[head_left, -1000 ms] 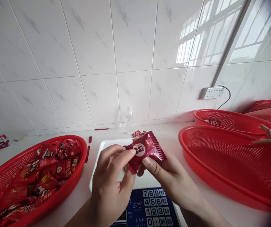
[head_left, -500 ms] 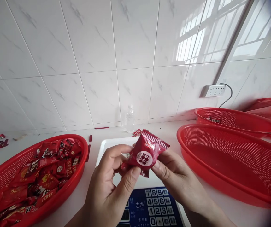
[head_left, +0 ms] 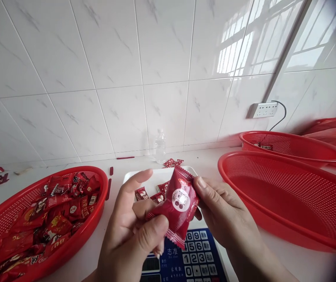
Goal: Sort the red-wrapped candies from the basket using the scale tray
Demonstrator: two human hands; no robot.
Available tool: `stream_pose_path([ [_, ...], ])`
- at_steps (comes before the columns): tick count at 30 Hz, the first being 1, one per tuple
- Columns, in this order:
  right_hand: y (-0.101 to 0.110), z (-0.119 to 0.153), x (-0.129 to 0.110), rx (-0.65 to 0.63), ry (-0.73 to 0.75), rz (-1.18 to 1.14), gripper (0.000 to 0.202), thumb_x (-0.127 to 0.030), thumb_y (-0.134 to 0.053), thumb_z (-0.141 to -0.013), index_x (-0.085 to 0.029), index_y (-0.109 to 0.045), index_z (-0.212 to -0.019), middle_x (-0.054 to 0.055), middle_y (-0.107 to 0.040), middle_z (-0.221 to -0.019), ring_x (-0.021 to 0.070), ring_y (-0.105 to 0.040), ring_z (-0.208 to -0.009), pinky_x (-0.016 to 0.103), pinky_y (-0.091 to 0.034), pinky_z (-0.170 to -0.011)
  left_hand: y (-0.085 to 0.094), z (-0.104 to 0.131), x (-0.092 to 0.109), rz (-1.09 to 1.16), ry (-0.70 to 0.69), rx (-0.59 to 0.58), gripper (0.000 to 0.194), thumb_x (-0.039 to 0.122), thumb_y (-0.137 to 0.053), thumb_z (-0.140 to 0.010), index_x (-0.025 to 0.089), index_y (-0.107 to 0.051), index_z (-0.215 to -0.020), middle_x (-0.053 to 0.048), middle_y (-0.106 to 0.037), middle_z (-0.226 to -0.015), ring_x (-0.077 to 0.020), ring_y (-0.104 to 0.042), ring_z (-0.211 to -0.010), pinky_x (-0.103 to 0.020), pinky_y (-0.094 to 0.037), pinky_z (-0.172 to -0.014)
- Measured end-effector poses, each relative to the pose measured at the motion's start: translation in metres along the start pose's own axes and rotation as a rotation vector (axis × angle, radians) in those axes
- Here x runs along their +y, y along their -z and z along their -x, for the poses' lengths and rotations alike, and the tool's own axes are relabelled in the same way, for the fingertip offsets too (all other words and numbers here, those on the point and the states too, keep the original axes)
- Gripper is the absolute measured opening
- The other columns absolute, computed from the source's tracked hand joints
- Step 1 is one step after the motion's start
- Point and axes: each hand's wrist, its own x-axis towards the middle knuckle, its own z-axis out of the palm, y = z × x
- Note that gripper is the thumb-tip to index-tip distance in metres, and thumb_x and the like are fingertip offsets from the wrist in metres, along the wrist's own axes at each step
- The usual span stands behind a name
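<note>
One red packet (head_left: 182, 223) is held above one scale (head_left: 175, 260), pinched at its left end by the left hand (head_left: 129, 235) and at its upper right by the right hand (head_left: 226, 207). Two-handed handling appears in hand; release by either grip would call for support by the other. At least three smaller packets (head_left: 142, 194) are seen on the tray (head_left: 159, 175); three baskets (head_left: 282, 196) and one bottle (head_left: 160, 147) are carried by the bench (head_left: 121, 168).

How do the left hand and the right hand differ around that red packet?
The left hand has its index finger raised off the red packet; the right hand is curled in. The left hand grips the packet at its lower left, the right hand at its upper right. Both are bare.
</note>
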Motion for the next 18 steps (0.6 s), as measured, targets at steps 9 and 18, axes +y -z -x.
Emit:
stream_pose_path([
  [9,-0.002,0.003,-0.008,0.005,0.003,0.087,0.047,-0.047,-0.05,-0.096,-0.02,-0.06,-0.059,-0.003,-0.052,-0.053,0.0083,-0.042,-0.049,0.023,-0.035,-0.047,-0.001,-0.006,0.005,0.213,0.166,-0.047,0.041,0.03,-0.071,-0.08,0.037,-0.061,-0.119,0.003,-0.067,-0.071,-0.0052,-0.049,-0.041,-0.014,-0.042,-0.039],
  [18,0.012,0.0,-0.007,-0.066,0.101,-0.016,0.036,-0.055,-0.06,-0.088,-0.021,-0.059,-0.077,-0.001,-0.058,-0.063,0.0109,-0.051,-0.057,0.023,-0.039,-0.05,-0.004,-0.017,0.008,0.431,0.239,-0.128,0.029,0.026,-0.071,-0.077,0.031,-0.071,-0.105,0.005,-0.058,-0.057,-0.0024,-0.039,-0.033,-0.01,-0.038,-0.033],
])
